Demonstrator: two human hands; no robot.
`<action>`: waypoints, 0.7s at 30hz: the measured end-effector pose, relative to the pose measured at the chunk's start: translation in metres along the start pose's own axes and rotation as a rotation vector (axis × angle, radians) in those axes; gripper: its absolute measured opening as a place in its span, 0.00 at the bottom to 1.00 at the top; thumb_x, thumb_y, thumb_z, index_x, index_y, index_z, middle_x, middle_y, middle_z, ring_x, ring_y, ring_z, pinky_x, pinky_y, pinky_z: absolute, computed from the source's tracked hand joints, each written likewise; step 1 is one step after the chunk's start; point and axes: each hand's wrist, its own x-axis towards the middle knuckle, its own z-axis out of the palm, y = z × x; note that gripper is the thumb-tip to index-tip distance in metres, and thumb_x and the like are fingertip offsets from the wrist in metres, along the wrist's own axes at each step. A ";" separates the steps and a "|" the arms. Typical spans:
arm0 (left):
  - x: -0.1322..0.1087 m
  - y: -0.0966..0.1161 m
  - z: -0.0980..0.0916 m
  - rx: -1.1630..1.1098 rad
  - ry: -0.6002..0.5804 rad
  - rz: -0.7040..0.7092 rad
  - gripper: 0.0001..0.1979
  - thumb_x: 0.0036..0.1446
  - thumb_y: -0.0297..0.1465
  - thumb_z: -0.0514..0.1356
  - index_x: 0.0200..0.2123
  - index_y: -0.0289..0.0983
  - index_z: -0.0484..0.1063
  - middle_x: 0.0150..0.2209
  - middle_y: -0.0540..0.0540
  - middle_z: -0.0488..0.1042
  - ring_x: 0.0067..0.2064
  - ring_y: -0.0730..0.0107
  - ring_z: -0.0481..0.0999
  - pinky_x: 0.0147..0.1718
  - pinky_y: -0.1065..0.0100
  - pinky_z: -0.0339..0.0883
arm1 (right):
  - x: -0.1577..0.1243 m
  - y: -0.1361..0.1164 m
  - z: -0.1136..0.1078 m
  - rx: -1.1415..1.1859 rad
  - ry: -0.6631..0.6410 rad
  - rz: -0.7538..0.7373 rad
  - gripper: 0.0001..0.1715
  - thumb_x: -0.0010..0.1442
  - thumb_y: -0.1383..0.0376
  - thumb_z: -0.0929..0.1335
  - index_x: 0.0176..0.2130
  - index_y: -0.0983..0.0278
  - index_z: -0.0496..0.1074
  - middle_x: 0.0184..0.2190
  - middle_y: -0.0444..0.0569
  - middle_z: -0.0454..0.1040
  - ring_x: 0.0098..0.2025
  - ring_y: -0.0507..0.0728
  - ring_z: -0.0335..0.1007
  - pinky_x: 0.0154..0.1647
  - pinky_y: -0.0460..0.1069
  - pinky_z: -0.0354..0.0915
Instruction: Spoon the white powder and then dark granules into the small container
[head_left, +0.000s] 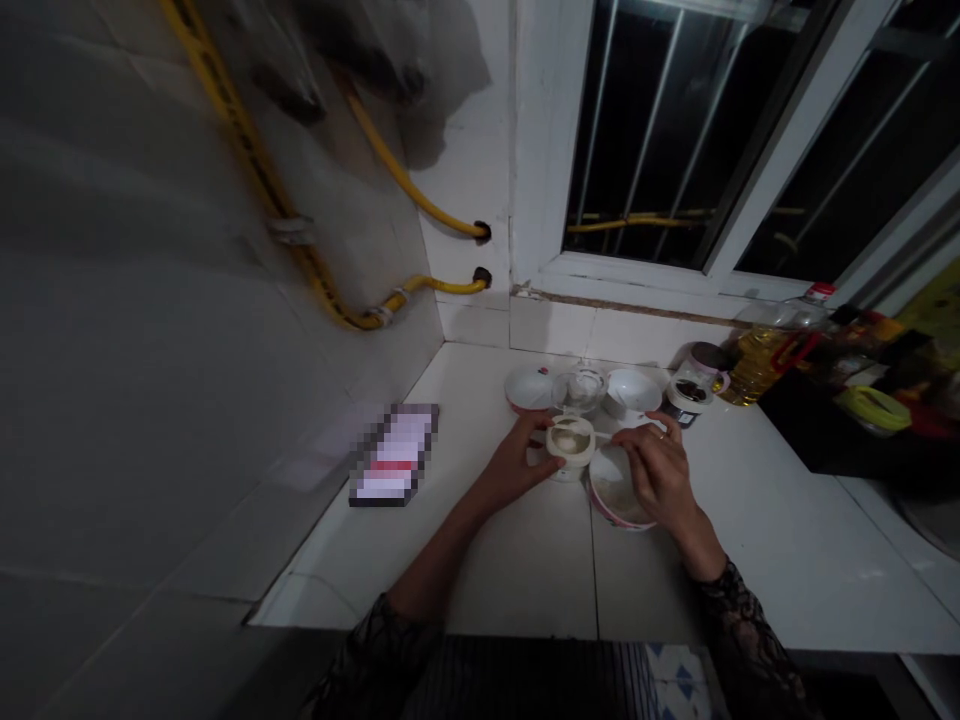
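Note:
My left hand (519, 462) is closed round the side of a small cream-coloured jar (571, 466), its thumb at the front and fingers behind. Pale contents show through the jar's open top. My right hand (661, 468) pinches what looks like a thin white spoon handle (604, 438) that reaches to the jar's rim. The spoon's other end cannot be made out. Below my right hand, partly covered by it, sits a white bowl (611, 485) with a red-patterned outside and some pale stuff in it.
Behind the jar stand a white dish (529, 388), a clear glass bowl (577, 390) and another white bowl (634, 392). A lidded jar (688, 392), an oil bottle (754, 362) and a dark box (799, 425) of condiments are to the right. A blurred-out phone (395, 456) leans at left.

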 end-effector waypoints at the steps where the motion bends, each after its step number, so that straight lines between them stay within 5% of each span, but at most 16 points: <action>1: 0.000 0.001 0.000 0.001 -0.001 -0.002 0.20 0.51 0.33 0.67 0.46 0.40 0.65 0.56 0.40 0.69 0.53 0.57 0.73 0.47 0.57 0.72 | -0.001 0.003 -0.004 0.023 0.043 0.079 0.12 0.63 0.73 0.62 0.38 0.58 0.72 0.29 0.43 0.78 0.32 0.56 0.71 0.53 0.58 0.62; 5: 0.000 0.001 -0.001 0.007 0.003 -0.005 0.20 0.51 0.32 0.67 0.46 0.40 0.65 0.56 0.41 0.69 0.52 0.58 0.74 0.47 0.56 0.72 | -0.013 0.026 -0.022 0.155 0.149 0.483 0.11 0.65 0.63 0.64 0.32 0.59 0.72 0.24 0.45 0.75 0.36 0.60 0.72 0.39 0.54 0.66; 7: 0.000 0.001 -0.001 0.010 0.001 -0.001 0.20 0.51 0.32 0.67 0.46 0.40 0.65 0.55 0.41 0.70 0.53 0.57 0.73 0.47 0.56 0.72 | -0.019 0.039 -0.032 0.145 0.063 0.586 0.12 0.63 0.60 0.64 0.31 0.59 0.73 0.21 0.44 0.73 0.33 0.60 0.72 0.38 0.54 0.65; 12: 0.000 0.001 -0.001 0.003 -0.002 -0.002 0.20 0.52 0.34 0.67 0.46 0.41 0.65 0.55 0.41 0.70 0.53 0.57 0.73 0.47 0.57 0.72 | -0.025 0.052 -0.040 -0.020 -0.219 0.541 0.11 0.59 0.63 0.63 0.30 0.59 0.74 0.20 0.45 0.74 0.33 0.61 0.71 0.46 0.57 0.62; 16: 0.000 0.003 -0.002 0.009 -0.003 0.003 0.19 0.51 0.33 0.67 0.46 0.41 0.65 0.56 0.40 0.70 0.55 0.56 0.72 0.47 0.56 0.72 | -0.020 0.038 -0.028 0.103 -0.404 0.531 0.12 0.60 0.64 0.62 0.30 0.59 0.73 0.19 0.43 0.74 0.31 0.59 0.70 0.50 0.57 0.60; 21: -0.001 0.002 -0.002 0.016 -0.007 -0.007 0.19 0.52 0.33 0.66 0.46 0.41 0.65 0.55 0.40 0.70 0.53 0.57 0.73 0.47 0.55 0.72 | -0.018 0.026 -0.018 0.329 -0.405 0.669 0.11 0.58 0.62 0.63 0.28 0.60 0.72 0.18 0.44 0.73 0.32 0.58 0.70 0.39 0.52 0.62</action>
